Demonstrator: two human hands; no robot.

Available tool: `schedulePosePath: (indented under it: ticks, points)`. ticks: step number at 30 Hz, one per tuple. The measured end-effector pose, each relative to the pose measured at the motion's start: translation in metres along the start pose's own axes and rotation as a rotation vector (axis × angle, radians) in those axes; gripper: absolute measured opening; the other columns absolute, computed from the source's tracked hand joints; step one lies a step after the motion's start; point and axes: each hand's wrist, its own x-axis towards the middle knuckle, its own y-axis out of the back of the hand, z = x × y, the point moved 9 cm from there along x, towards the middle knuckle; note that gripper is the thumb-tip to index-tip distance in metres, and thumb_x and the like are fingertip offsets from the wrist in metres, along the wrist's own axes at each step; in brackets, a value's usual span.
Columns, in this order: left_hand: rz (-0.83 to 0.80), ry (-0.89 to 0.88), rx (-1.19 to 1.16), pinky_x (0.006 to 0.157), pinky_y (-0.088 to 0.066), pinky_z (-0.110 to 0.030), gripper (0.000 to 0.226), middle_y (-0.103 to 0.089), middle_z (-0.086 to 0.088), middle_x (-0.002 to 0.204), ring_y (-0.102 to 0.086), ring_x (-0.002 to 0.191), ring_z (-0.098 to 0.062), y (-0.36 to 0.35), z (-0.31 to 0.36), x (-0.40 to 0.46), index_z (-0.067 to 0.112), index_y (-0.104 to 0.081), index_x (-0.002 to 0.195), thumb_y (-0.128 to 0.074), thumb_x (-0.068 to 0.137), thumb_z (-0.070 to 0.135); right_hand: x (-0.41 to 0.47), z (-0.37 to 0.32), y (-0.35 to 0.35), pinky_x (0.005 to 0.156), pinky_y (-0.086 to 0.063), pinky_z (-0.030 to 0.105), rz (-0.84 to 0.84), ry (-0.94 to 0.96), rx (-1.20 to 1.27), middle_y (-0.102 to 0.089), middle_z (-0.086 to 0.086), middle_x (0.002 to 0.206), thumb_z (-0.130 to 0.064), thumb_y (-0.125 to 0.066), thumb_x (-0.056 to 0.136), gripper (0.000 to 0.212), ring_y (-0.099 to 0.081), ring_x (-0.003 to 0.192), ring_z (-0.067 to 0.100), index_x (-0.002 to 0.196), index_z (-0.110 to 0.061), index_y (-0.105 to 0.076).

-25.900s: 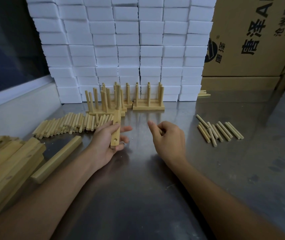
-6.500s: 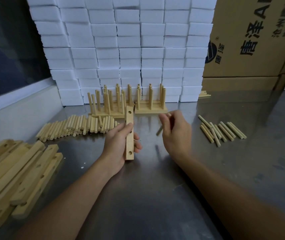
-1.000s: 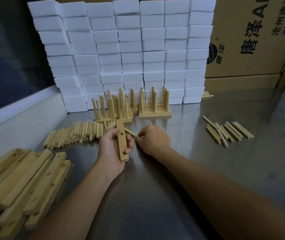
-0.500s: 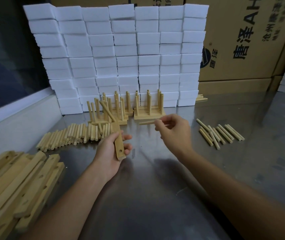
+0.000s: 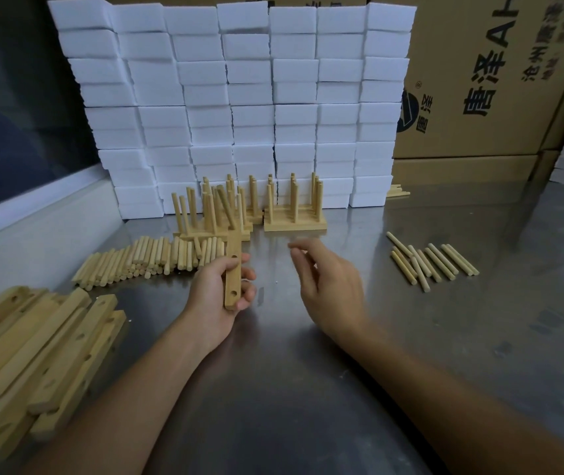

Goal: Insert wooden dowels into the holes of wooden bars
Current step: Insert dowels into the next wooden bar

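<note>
My left hand (image 5: 212,296) grips a wooden bar (image 5: 232,282) near the middle of the steel table (image 5: 308,399). The bar points away from me, and two empty holes show on its top face. One dowel (image 5: 225,207) stands tilted in its far end. My right hand (image 5: 328,282) hovers just right of the bar, apart from it. Its fingers are loosely bent and blurred, and no dowel shows in them. Loose dowels lie in a long pile (image 5: 143,258) left of the bar and in a small row (image 5: 431,262) to the right.
Finished bars with upright dowels (image 5: 294,222) stand at the back, in front of a wall of white foam blocks (image 5: 239,97). Bare bars (image 5: 34,347) are stacked at the left edge. Cardboard boxes (image 5: 496,80) fill the back right.
Half a second ago my right hand pinched a dowel lying level; now it shows none and sits slightly lower and nearer the bar. My left hand still holds the bar.
</note>
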Motion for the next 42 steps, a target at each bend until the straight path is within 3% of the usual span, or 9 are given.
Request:
schedulePosePath:
  ticks: [7, 11, 15, 18, 23, 29, 33, 37, 42]
  points:
    - [-0.040, -0.070, 0.166, 0.034, -0.034, -0.023, 0.016, -0.072, -0.012, 0.077, -0.056, 0.044, -0.020, -0.008, 0.003, -0.003, 0.003, -0.058, 0.107, -0.049, 0.101, 0.015, -0.001, 0.000, 0.000, 0.056, -0.050, 0.037, -0.008, -0.010, 0.022, -0.063, 0.001, 0.066, -0.027, -0.069, 0.091, 0.025, -0.058, 0.058, 0.016, 0.080, -0.006, -0.062]
    - [-0.065, -0.085, 0.251, 0.031, -0.025, -0.018, 0.017, -0.070, -0.004, 0.071, -0.049, 0.039, -0.016, -0.011, 0.001, -0.001, 0.007, -0.058, 0.110, -0.047, 0.103, 0.018, 0.000, 0.000, -0.003, 0.063, -0.049, 0.026, -0.032, 0.003, 0.051, -0.067, 0.002, 0.084, -0.013, -0.064, 0.092, 0.009, -0.058, 0.070, 0.011, 0.097, -0.006, -0.068]
    - [-0.147, -0.107, 0.331, 0.034, -0.018, -0.015, 0.016, -0.058, -0.002, 0.068, -0.040, 0.039, -0.014, -0.020, -0.002, -0.002, 0.008, -0.059, 0.103, -0.044, 0.103, 0.013, -0.002, -0.011, -0.005, 0.061, -0.053, 0.038, -0.063, 0.093, 0.029, -0.071, 0.001, 0.091, -0.017, -0.062, 0.095, 0.020, -0.064, 0.072, 0.018, 0.112, -0.013, -0.071]
    - [-0.200, -0.125, 0.432, 0.035, -0.021, -0.015, 0.018, -0.053, -0.001, 0.070, -0.039, 0.041, -0.015, -0.027, -0.004, -0.005, 0.007, -0.056, 0.091, -0.044, 0.103, 0.011, -0.005, -0.016, -0.007, 0.056, -0.051, 0.034, -0.081, 0.118, -0.024, -0.072, -0.003, 0.088, -0.025, -0.062, 0.095, 0.021, -0.064, 0.069, 0.016, 0.113, -0.021, -0.072]
    - [-0.225, -0.156, 0.484, 0.035, -0.023, -0.018, 0.017, -0.050, -0.001, 0.071, -0.038, 0.044, -0.016, -0.030, -0.001, -0.011, 0.007, -0.058, 0.094, -0.043, 0.102, 0.008, -0.004, -0.011, -0.012, 0.064, -0.054, 0.040, -0.148, 0.079, 0.004, -0.072, -0.003, 0.092, -0.025, -0.061, 0.096, 0.019, -0.067, 0.079, 0.016, 0.111, -0.019, -0.071]
    - [-0.146, -0.336, 0.641, 0.043, -0.030, -0.024, 0.020, -0.044, 0.000, 0.065, -0.036, 0.046, -0.013, -0.032, 0.006, -0.014, 0.015, -0.060, 0.092, -0.045, 0.102, 0.007, -0.004, -0.014, -0.012, 0.052, -0.049, 0.035, -0.144, 0.104, -0.093, -0.070, -0.001, 0.079, -0.023, -0.062, 0.093, 0.018, -0.064, 0.067, 0.022, 0.106, -0.018, -0.074]
    - [-0.121, -0.493, 0.813, 0.053, -0.034, -0.025, 0.016, -0.044, 0.011, 0.057, -0.040, 0.051, -0.006, -0.036, 0.012, -0.019, 0.020, -0.062, 0.100, -0.049, 0.101, 0.012, -0.004, -0.028, -0.003, 0.041, -0.032, 0.024, -0.096, 0.208, -0.206, -0.058, -0.001, 0.061, -0.016, -0.066, 0.089, 0.014, -0.052, 0.048, 0.022, 0.100, -0.016, -0.075]
    - [-0.096, -0.614, 1.007, 0.050, -0.035, -0.019, 0.015, -0.050, 0.003, 0.065, -0.044, 0.053, -0.006, -0.041, 0.017, -0.025, 0.019, -0.060, 0.109, -0.048, 0.102, 0.016, -0.006, -0.032, -0.004, 0.037, -0.039, 0.031, -0.160, 0.287, -0.341, -0.056, 0.001, 0.065, -0.021, -0.057, 0.094, 0.021, -0.048, 0.046, 0.024, 0.108, -0.018, -0.072]
    - [-0.079, -0.695, 1.110, 0.052, -0.032, -0.017, 0.016, -0.049, 0.008, 0.067, -0.048, 0.057, -0.008, -0.046, 0.020, -0.032, 0.018, -0.060, 0.112, -0.048, 0.101, 0.015, -0.007, -0.037, -0.007, 0.036, -0.037, 0.027, -0.189, 0.300, -0.437, -0.057, 0.001, 0.066, -0.014, -0.070, 0.086, 0.015, -0.046, 0.042, 0.020, 0.101, -0.014, -0.070]
